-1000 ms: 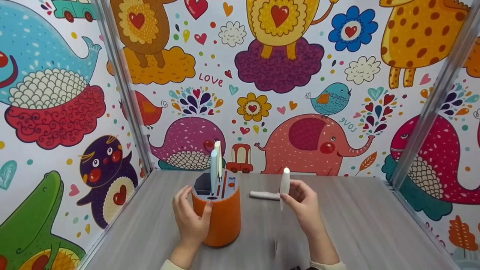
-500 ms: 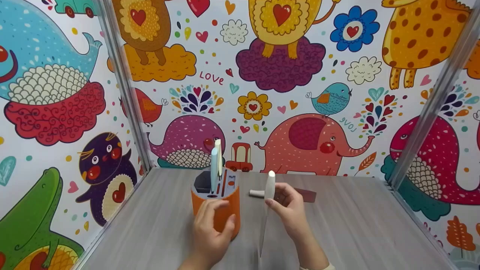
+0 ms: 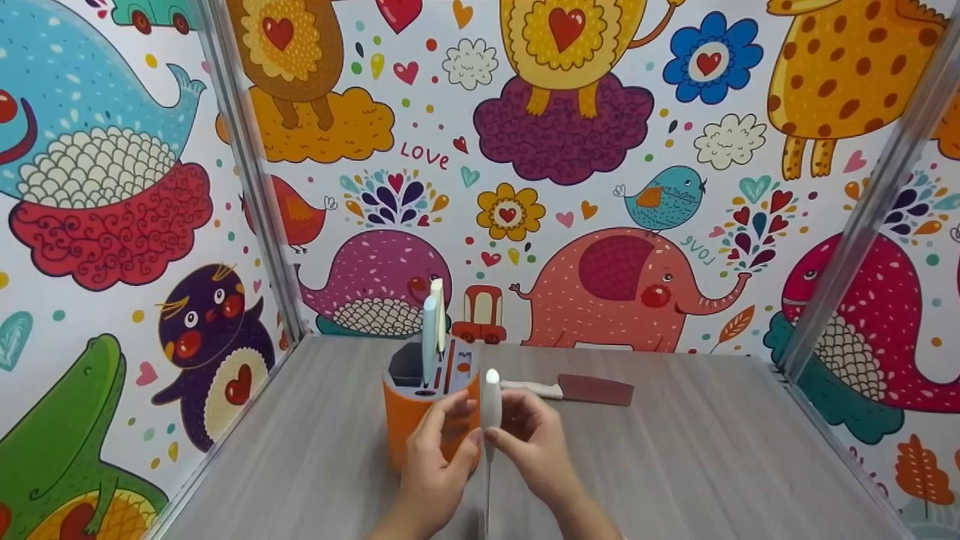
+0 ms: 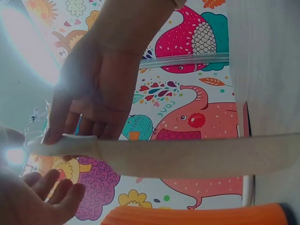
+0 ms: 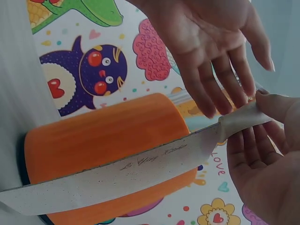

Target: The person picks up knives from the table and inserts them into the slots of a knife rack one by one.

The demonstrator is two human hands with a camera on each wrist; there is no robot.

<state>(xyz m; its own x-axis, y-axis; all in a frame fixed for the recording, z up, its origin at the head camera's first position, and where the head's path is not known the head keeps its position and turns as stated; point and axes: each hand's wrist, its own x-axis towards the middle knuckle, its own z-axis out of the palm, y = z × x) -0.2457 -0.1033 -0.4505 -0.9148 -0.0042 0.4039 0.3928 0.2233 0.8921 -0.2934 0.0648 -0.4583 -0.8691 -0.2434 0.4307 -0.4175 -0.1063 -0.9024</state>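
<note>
A large kitchen knife (image 3: pixel 491 401) stands with its white handle up and its long blade (image 5: pixel 122 171) pointing down. My right hand (image 3: pixel 534 446) pinches the handle between thumb and fingers. Close by on the other side of the handle is my left hand (image 3: pixel 441 461), its fingers loosely bent; in the right wrist view they look extended and hold nothing. Whether its fingertips touch the handle, I cannot tell. Just behind the left hand stands an orange knife block (image 3: pixel 409 420) with a grey slotted top. A light blue handle (image 3: pixel 429 337) and a cream handle (image 3: pixel 438 311) stick up from it.
On the grey table (image 3: pixel 697 457) behind my right hand lies a cleaver (image 3: pixel 596 390) with a white handle and a reddish-brown blade. Patterned wall panels (image 3: pixel 600 202) enclose the table at the back and sides, with metal posts (image 3: pixel 255 172) at the corners.
My right hand has carried the knife leftward, close to the knife block, uncovering the cleaver. My left hand has left the block's side and moved right, beside the knife handle.
</note>
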